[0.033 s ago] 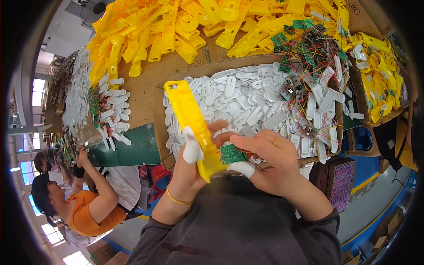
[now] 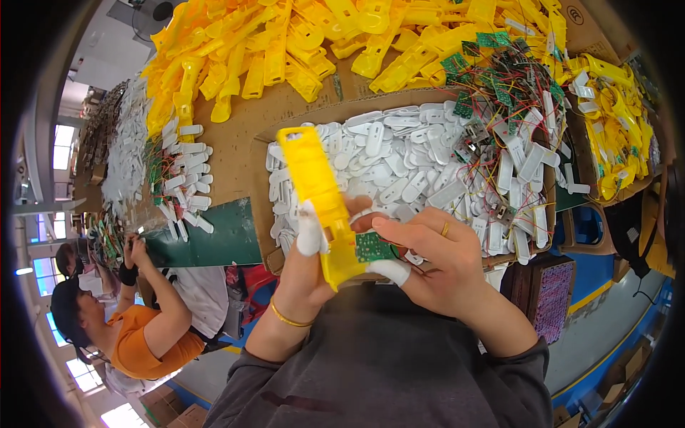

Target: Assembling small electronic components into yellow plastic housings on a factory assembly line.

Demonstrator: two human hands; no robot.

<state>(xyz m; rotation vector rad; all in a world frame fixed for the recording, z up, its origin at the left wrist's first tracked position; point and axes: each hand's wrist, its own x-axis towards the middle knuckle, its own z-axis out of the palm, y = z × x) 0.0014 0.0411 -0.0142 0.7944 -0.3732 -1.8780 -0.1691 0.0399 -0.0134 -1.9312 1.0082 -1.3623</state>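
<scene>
My left hand (image 2: 303, 267), its thumb wrapped in white, is closed round a long yellow plastic housing (image 2: 312, 175) held tilted in front of me. Between the fingers and white-covered thumb of my right hand (image 2: 442, 264) is a green circuit board (image 2: 374, 247). The board's left edge meets the lower part of the housing; whether it sits inside cannot be made out. Dark and red wires run from the board into my right palm. Beneath both hands lies a cardboard box (image 2: 262, 207) full of white oval plastic pieces (image 2: 389, 167).
Yellow housings (image 2: 278, 50) are heaped at the back. Wired circuit boards (image 2: 499, 85) pile up at the box's right side. Another box of yellow parts (image 2: 617, 135) stands far right. A co-worker in an orange top (image 2: 150, 342) works at the left beside a green table surface (image 2: 214, 239).
The yellow housing has turned slightly more upright, its top end shifting right. The circuit board has tilted a little against it. The co-worker's hands have moved slightly.
</scene>
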